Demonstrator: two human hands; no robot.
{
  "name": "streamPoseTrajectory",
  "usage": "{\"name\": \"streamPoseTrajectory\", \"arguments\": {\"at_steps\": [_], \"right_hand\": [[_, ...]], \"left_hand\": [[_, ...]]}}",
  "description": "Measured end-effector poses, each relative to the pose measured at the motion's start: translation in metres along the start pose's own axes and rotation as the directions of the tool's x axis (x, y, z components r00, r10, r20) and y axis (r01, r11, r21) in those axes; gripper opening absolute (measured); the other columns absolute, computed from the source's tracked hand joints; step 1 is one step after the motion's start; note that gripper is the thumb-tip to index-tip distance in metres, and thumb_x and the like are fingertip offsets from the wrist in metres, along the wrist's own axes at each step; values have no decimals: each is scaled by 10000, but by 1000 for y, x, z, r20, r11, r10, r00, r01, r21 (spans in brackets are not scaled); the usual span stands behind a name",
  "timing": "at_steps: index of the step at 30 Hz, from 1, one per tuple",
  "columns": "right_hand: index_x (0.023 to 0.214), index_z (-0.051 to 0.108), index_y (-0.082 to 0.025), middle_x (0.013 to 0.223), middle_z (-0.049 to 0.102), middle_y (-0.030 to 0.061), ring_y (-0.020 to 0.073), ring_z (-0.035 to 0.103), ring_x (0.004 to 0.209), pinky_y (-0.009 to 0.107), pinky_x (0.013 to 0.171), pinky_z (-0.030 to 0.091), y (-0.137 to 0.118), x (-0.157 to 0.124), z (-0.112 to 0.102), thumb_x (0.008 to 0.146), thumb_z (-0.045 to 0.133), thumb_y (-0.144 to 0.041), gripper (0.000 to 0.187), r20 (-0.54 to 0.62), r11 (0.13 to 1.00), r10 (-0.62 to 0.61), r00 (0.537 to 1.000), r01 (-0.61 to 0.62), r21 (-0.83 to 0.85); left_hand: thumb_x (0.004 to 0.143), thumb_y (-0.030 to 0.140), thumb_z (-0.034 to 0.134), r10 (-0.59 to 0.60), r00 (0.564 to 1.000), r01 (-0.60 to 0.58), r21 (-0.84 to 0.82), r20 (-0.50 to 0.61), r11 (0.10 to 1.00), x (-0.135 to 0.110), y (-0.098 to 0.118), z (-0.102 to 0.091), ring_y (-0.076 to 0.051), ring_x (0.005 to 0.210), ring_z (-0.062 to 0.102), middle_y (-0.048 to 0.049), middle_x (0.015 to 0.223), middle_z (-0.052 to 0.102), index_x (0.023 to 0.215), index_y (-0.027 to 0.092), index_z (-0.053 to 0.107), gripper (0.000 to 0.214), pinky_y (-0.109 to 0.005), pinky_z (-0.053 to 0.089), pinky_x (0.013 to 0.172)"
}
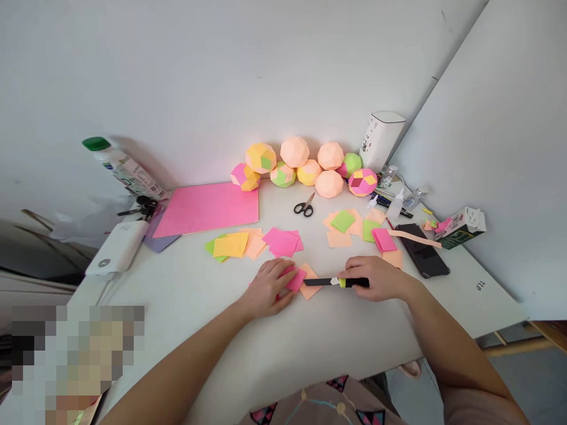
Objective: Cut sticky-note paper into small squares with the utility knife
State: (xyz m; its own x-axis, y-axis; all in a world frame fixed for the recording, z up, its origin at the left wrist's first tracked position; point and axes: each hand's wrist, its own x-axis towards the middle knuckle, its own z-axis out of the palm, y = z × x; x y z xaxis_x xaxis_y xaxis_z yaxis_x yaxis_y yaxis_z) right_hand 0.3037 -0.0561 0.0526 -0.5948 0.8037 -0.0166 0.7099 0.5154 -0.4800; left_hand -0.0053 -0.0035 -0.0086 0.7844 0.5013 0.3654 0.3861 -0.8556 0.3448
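My left hand (269, 285) rests on the white table (186, 295), fingers curled over a pink paper square (296, 278) that overlaps an orange paper square (310, 288). My right hand (375, 277) is closed around a black utility knife (330, 282) with a yellow band, its tip pointing left onto the orange square. Loose paper squares lie just beyond: a yellow and green pile (229, 244), a pink pile (282, 241), and orange and green ones (344, 225).
Several folded paper balls (295, 152) line the wall. Scissors (304, 206) lie before them. A large pink sheet (208, 208) lies at the left, a white device (117, 248) beside it. A black phone (422, 250), small bottles (396, 205) and a carton (460, 226) stand at the right.
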Motion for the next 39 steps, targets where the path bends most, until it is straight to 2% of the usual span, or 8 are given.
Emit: {"name": "streamPoseTrajectory", "arguments": {"at_steps": [7,15,18,23,26,31,35,39], "right_hand": [[1122,709,-250,933,664,42,162,617,778,264,678,486,-1,-1,-3,709,480,-95,497,15,1000,20,1000,-20,22],[1137,700,-253,939,660,46,168,617,781,278,694,491,-2,1,1,722,489,-124,483,28,1000,16,999,-16,-6],[1138,697,-244,951,658,52,166,612,779,281,710,495,-1,1,3,728,493,-131,472,8,1000,-8,1000,8,-8],[1129,693,-224,955,657,60,161,607,778,273,698,492,-2,2,5,741,489,-140,446,-56,997,-70,996,70,11],[1124,690,-201,968,656,70,166,610,796,276,696,494,-4,3,6,748,486,-149,431,-87,995,-97,991,98,17],[1119,686,-206,952,655,69,164,608,786,276,687,492,-4,5,9,751,481,-148,426,-96,992,-121,988,123,15],[1122,684,-201,954,654,70,167,606,788,282,690,496,-4,5,10,745,483,-143,431,-92,992,-123,988,126,23],[1117,687,-204,956,657,69,167,608,788,283,698,497,-4,4,10,737,488,-141,434,-81,993,-111,990,114,25]], "left_hand": [[893,331,510,-4,999,4,9,32,1000,-3,-2,2,-310,1172,459,-146,1309,526,1319,189,481,450,-499,406,958],[878,328,526,-15,999,16,-18,37,1000,-2,-2,1,-314,1158,476,-141,1290,547,1343,206,470,485,-501,411,953],[881,334,522,-12,999,13,-21,36,1000,-2,-3,1,-311,1159,477,-135,1289,549,1347,213,469,485,-498,411,956],[889,450,512,30,999,-29,-56,31,998,-4,-6,2,-322,1175,472,-142,1283,551,1354,208,462,527,-515,405,969],[927,437,456,42,999,-42,-104,4,994,-3,-6,2,-304,1172,488,-145,1241,572,1324,190,485,468,-500,412,980],[960,339,371,8,999,-15,-179,-42,984,1,-2,-3,-254,1043,562,-131,1063,602,1189,185,580,347,-449,475,910],[942,273,367,-4,999,-7,-227,-45,974,3,0,-6,-236,957,565,-105,925,574,1129,180,602,315,-426,500,846],[918,246,393,-37,998,24,-261,-45,965,3,1,-7,-244,937,553,-100,906,593,1079,188,609,275,-436,499,828]]}}
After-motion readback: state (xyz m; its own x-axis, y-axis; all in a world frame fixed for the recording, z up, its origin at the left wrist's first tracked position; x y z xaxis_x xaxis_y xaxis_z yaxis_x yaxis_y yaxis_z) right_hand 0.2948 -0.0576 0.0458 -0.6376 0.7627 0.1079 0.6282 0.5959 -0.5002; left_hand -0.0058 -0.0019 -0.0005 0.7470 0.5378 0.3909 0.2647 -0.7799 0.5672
